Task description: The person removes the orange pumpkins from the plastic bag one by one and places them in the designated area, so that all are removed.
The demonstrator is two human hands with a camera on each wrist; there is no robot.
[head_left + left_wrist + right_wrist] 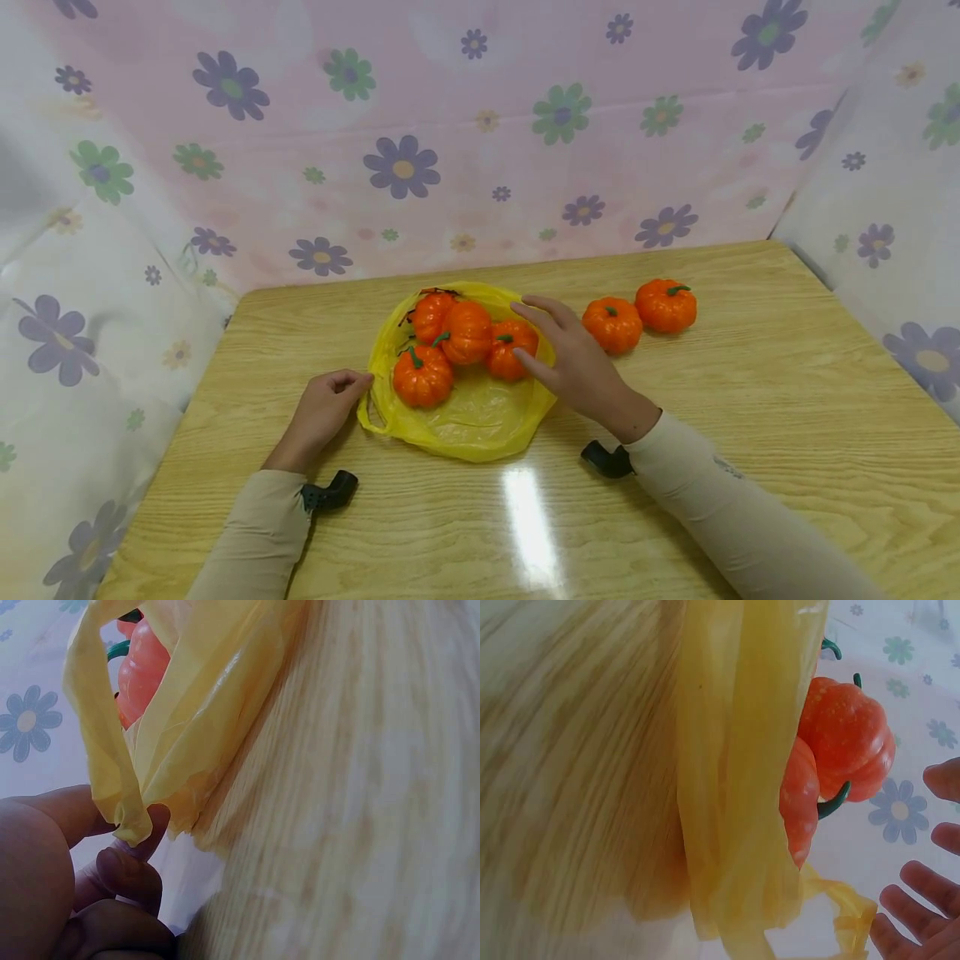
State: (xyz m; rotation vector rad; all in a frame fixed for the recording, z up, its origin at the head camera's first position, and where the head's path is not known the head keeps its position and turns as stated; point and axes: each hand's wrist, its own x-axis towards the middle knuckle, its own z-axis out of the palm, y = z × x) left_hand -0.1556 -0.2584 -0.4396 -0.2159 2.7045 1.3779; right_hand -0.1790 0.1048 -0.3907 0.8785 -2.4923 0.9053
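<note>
A yellow plastic bag [480, 425] lies spread open on the table, with several orange toy pumpkins [423, 383] with green stems inside. One pumpkin [467, 332] rests on top of the others. My left hand [318, 412] pinches the bag's left edge beside a handle loop; in the left wrist view the bag film [131, 821] sits between the fingers. Above the bag's right rim, my right hand [581, 367] has its fingers spread and holds nothing. In the right wrist view, its fingertips [919, 911] are close to a yellow bag handle [851, 922]; whether they touch is unclear.
Two more pumpkins stand on the wood-grain table [750, 400] to the right of the bag, a nearer one [613, 325] and a farther one [666, 306]. Thin dark twigs [407, 318] show at the bag's back left. A flowered curtain [450, 225] borders the table.
</note>
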